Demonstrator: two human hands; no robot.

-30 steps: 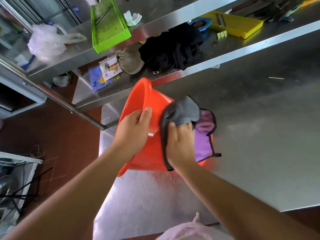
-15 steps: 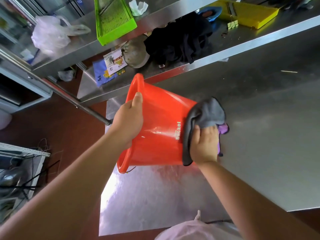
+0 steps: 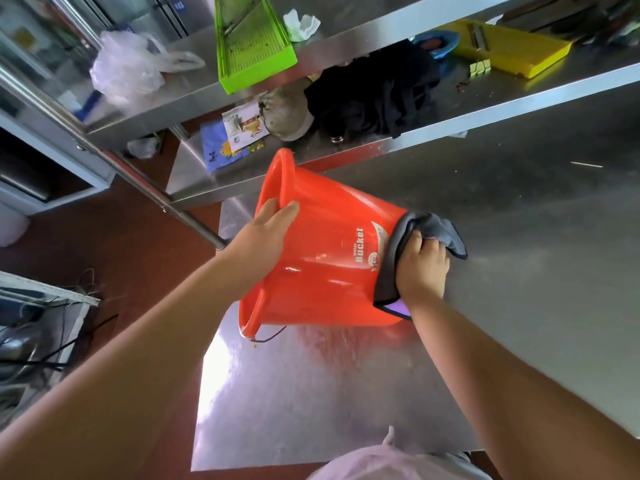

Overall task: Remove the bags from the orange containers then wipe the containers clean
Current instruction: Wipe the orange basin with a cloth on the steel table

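Note:
An orange bucket [image 3: 325, 251] lies tipped on its side on the steel table [image 3: 519, 271], its mouth facing left and its base to the right. My left hand [image 3: 263, 237] holds the bucket at the rim, fingers hooked over the edge. My right hand [image 3: 420, 268] grips a grey cloth [image 3: 436, 230] with a purple underside and presses it against the bucket's base end. White lettering reads "Bucket" on the wall. The inside of the bucket is hidden.
A low steel shelf [image 3: 519, 98] behind the bucket carries a black cloth [image 3: 374, 91], a metal bowl [image 3: 287, 112], a green tray [image 3: 249, 39], a yellow slicer [image 3: 505, 46] and a clear plastic bag [image 3: 128, 67]. A pale bag [image 3: 388, 462] sits at the table's near edge.
The bucket has turned further onto its side, mouth swinging left. My right hand slid the cloth along the wall to the base end. My left hand shifted to the rim.

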